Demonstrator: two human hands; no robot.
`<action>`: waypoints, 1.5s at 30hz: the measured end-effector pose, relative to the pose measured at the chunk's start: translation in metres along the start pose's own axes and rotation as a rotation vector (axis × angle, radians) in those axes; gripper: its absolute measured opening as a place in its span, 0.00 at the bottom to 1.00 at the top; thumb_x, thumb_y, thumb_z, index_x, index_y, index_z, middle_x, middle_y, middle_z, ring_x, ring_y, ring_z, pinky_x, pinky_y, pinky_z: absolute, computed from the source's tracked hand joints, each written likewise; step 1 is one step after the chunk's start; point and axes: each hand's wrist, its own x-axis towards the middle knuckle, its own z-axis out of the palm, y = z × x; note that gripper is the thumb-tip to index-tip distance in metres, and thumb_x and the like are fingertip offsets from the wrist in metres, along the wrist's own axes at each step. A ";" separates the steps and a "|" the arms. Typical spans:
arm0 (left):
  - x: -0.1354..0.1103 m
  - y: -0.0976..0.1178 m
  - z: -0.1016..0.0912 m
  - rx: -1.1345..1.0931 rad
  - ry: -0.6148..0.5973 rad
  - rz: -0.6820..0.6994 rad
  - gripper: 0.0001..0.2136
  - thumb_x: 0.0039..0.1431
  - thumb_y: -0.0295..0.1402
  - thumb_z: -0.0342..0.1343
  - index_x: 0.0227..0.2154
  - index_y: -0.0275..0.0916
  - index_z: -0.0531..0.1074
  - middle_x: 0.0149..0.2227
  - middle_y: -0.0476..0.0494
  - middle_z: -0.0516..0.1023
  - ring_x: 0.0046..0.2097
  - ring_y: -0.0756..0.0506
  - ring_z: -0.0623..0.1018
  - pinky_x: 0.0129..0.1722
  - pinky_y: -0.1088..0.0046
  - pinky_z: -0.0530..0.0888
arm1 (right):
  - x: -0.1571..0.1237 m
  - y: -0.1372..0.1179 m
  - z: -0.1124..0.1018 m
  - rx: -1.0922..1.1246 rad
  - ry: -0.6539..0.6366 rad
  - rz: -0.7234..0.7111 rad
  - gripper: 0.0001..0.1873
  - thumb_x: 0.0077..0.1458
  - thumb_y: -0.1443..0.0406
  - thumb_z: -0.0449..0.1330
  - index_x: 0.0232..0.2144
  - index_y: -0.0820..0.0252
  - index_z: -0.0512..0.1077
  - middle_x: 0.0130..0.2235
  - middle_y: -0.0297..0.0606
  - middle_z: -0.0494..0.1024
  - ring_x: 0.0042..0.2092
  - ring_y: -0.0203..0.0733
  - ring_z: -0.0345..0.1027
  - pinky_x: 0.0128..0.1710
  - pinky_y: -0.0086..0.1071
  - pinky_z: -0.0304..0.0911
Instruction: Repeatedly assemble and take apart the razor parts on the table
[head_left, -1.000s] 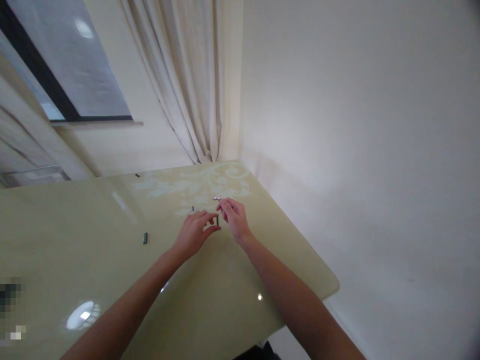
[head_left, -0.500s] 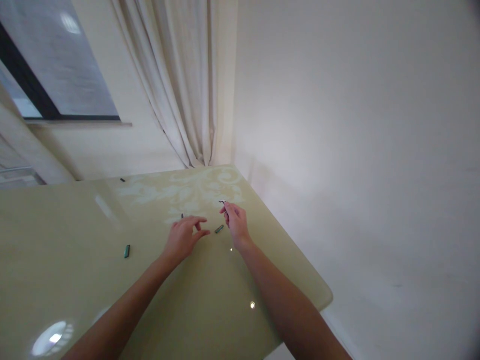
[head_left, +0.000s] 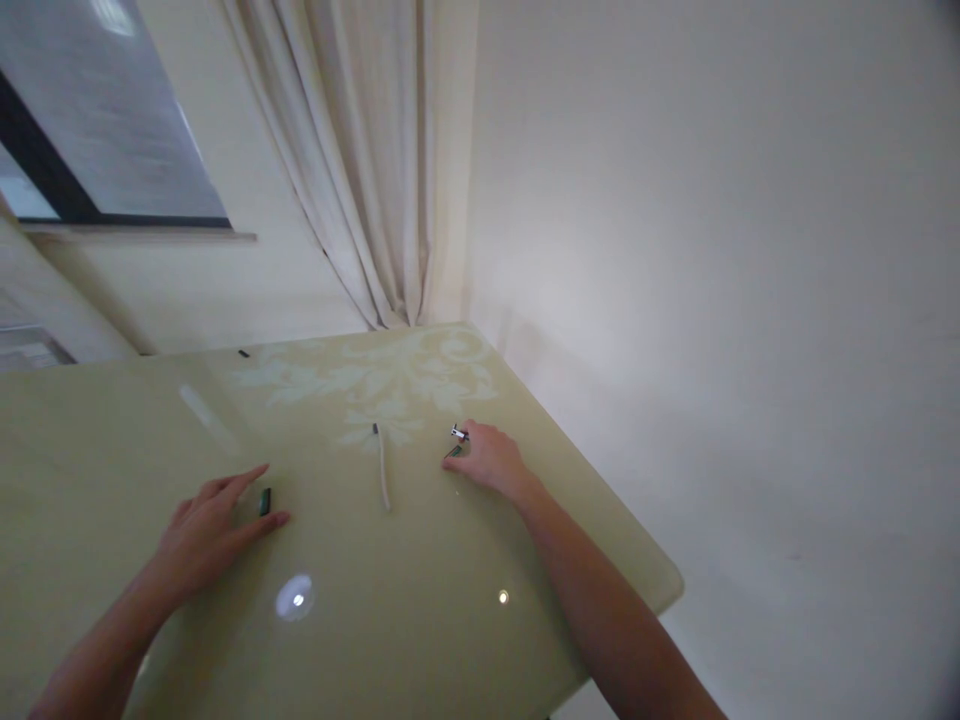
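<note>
My left hand [head_left: 214, 525] is open, its thumb and fingers spread on either side of a small dark green rectangular piece [head_left: 265, 501] on the table. I cannot tell whether it touches that piece. Farther right, my right hand [head_left: 491, 458] is closed on a small silver-and-black part [head_left: 459, 433], which juts from its fingertips. By its thumb is a second small green piece [head_left: 453, 453]; whether the thumb grips it or only touches it is unclear. Between the hands lies a thin pale strip [head_left: 384, 472] with a dark end, like a short cable.
The glossy yellow-green table [head_left: 375, 620] bears a pale floral pattern and lamp reflections. Near its far edge lies a small dark piece [head_left: 244, 353]. A bare wall [head_left: 675, 300] runs along the right side, and a curtain [head_left: 360, 160] hangs behind the far corner.
My left hand has moved left, away from my right hand, to the green piece there, uncovering the pale strip. My right hand has lowered to the other green piece, still with the silver-and-black part.
</note>
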 end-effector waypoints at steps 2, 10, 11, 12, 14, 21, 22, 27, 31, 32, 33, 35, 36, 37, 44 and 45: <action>0.004 -0.014 0.002 -0.033 -0.009 0.011 0.31 0.51 0.57 0.59 0.54 0.44 0.76 0.47 0.41 0.80 0.47 0.31 0.78 0.53 0.50 0.72 | 0.001 0.002 0.001 0.027 -0.025 -0.017 0.25 0.51 0.49 0.69 0.47 0.55 0.75 0.43 0.42 0.81 0.44 0.50 0.75 0.38 0.33 0.61; 0.002 0.004 -0.003 -0.185 -0.058 -0.049 0.27 0.47 0.55 0.59 0.41 0.39 0.81 0.39 0.37 0.81 0.37 0.37 0.80 0.39 0.61 0.76 | 0.010 0.017 0.008 0.079 0.027 -0.135 0.16 0.56 0.63 0.62 0.48 0.57 0.75 0.43 0.41 0.80 0.43 0.45 0.71 0.41 0.32 0.59; 0.001 0.007 -0.004 -0.192 -0.060 -0.058 0.27 0.46 0.55 0.59 0.41 0.39 0.81 0.39 0.38 0.82 0.36 0.37 0.80 0.39 0.62 0.76 | 0.012 0.020 0.008 0.079 0.040 -0.135 0.17 0.56 0.64 0.61 0.49 0.57 0.75 0.44 0.42 0.79 0.44 0.46 0.71 0.43 0.32 0.60; 0.000 0.009 -0.006 -0.198 -0.060 -0.066 0.27 0.44 0.55 0.60 0.40 0.39 0.81 0.38 0.38 0.82 0.36 0.37 0.80 0.38 0.62 0.76 | 0.013 0.022 0.008 0.080 0.049 -0.131 0.17 0.56 0.65 0.61 0.49 0.57 0.76 0.44 0.42 0.79 0.44 0.46 0.70 0.43 0.32 0.60; -0.002 0.012 -0.008 -0.215 -0.071 -0.078 0.27 0.41 0.55 0.62 0.40 0.40 0.81 0.37 0.39 0.82 0.35 0.37 0.81 0.37 0.64 0.76 | 0.015 0.025 0.008 0.087 0.050 -0.120 0.18 0.56 0.65 0.61 0.50 0.57 0.76 0.44 0.42 0.79 0.45 0.46 0.70 0.44 0.32 0.60; -0.004 0.011 -0.011 -0.267 -0.103 -0.072 0.23 0.45 0.51 0.62 0.39 0.39 0.81 0.31 0.42 0.82 0.33 0.39 0.80 0.35 0.65 0.75 | 0.010 0.007 0.008 0.223 0.207 -0.121 0.15 0.61 0.62 0.60 0.49 0.59 0.76 0.43 0.42 0.77 0.41 0.43 0.68 0.41 0.31 0.59; -0.004 0.015 -0.010 -0.266 -0.082 -0.047 0.22 0.46 0.50 0.62 0.38 0.39 0.81 0.31 0.42 0.81 0.32 0.40 0.79 0.35 0.65 0.74 | 0.007 0.000 0.009 0.309 0.224 -0.156 0.12 0.63 0.60 0.59 0.45 0.60 0.77 0.39 0.40 0.76 0.38 0.41 0.67 0.39 0.30 0.58; -0.017 0.073 -0.002 -0.419 0.089 0.196 0.20 0.53 0.49 0.63 0.44 0.42 0.80 0.33 0.46 0.76 0.31 0.45 0.74 0.33 0.68 0.74 | -0.016 -0.044 0.020 0.848 0.008 -0.310 0.19 0.62 0.50 0.62 0.32 0.61 0.77 0.26 0.29 0.66 0.29 0.34 0.57 0.30 0.29 0.50; -0.039 0.127 0.007 -0.574 0.123 0.370 0.17 0.57 0.46 0.65 0.48 0.46 0.80 0.35 0.48 0.75 0.35 0.46 0.74 0.36 0.70 0.76 | -0.039 -0.071 0.028 1.233 -0.211 -0.197 0.21 0.56 0.48 0.66 0.34 0.61 0.77 0.24 0.26 0.61 0.25 0.31 0.49 0.25 0.29 0.45; -0.044 0.134 0.008 -0.597 0.112 0.384 0.17 0.57 0.45 0.66 0.48 0.47 0.80 0.37 0.47 0.75 0.36 0.45 0.75 0.34 0.71 0.75 | -0.043 -0.075 0.029 1.312 -0.259 -0.166 0.21 0.55 0.48 0.67 0.35 0.61 0.78 0.22 0.25 0.59 0.23 0.30 0.47 0.24 0.29 0.43; -0.048 0.140 0.010 -0.615 0.111 0.390 0.17 0.57 0.45 0.66 0.47 0.47 0.80 0.38 0.46 0.76 0.36 0.45 0.75 0.33 0.72 0.75 | -0.047 -0.078 0.029 1.378 -0.303 -0.145 0.21 0.54 0.49 0.69 0.36 0.60 0.78 0.22 0.24 0.58 0.22 0.30 0.44 0.22 0.29 0.41; -0.053 0.145 0.012 -0.642 0.109 0.387 0.16 0.57 0.44 0.68 0.47 0.48 0.80 0.40 0.45 0.76 0.37 0.45 0.75 0.35 0.72 0.75 | -0.051 -0.081 0.029 1.473 -0.360 -0.124 0.19 0.51 0.51 0.71 0.35 0.60 0.78 0.21 0.23 0.57 0.21 0.29 0.42 0.21 0.28 0.38; -0.054 0.146 0.012 -0.653 0.110 0.383 0.16 0.56 0.43 0.68 0.47 0.48 0.81 0.41 0.45 0.76 0.37 0.45 0.75 0.36 0.71 0.75 | -0.053 -0.081 0.029 1.508 -0.377 -0.120 0.19 0.49 0.52 0.73 0.35 0.60 0.78 0.21 0.23 0.58 0.21 0.28 0.42 0.21 0.28 0.37; -0.055 0.147 0.011 -0.663 0.107 0.379 0.16 0.56 0.43 0.68 0.47 0.48 0.81 0.41 0.45 0.77 0.37 0.45 0.75 0.38 0.71 0.75 | -0.053 -0.081 0.028 1.536 -0.390 -0.116 0.19 0.48 0.53 0.73 0.34 0.60 0.78 0.22 0.24 0.59 0.21 0.28 0.43 0.20 0.28 0.37; -0.058 0.155 0.008 -0.757 0.089 0.361 0.17 0.55 0.39 0.70 0.48 0.48 0.80 0.39 0.47 0.76 0.36 0.46 0.74 0.41 0.70 0.73 | -0.054 -0.080 0.027 1.570 -0.393 -0.111 0.18 0.46 0.55 0.74 0.32 0.61 0.77 0.24 0.27 0.66 0.21 0.27 0.44 0.21 0.28 0.38; -0.057 0.155 0.009 -0.785 0.078 0.330 0.19 0.55 0.39 0.70 0.50 0.48 0.79 0.39 0.47 0.76 0.35 0.47 0.73 0.41 0.70 0.73 | -0.054 -0.079 0.027 1.542 -0.355 -0.127 0.18 0.47 0.54 0.73 0.32 0.61 0.76 0.24 0.26 0.64 0.22 0.28 0.45 0.21 0.28 0.39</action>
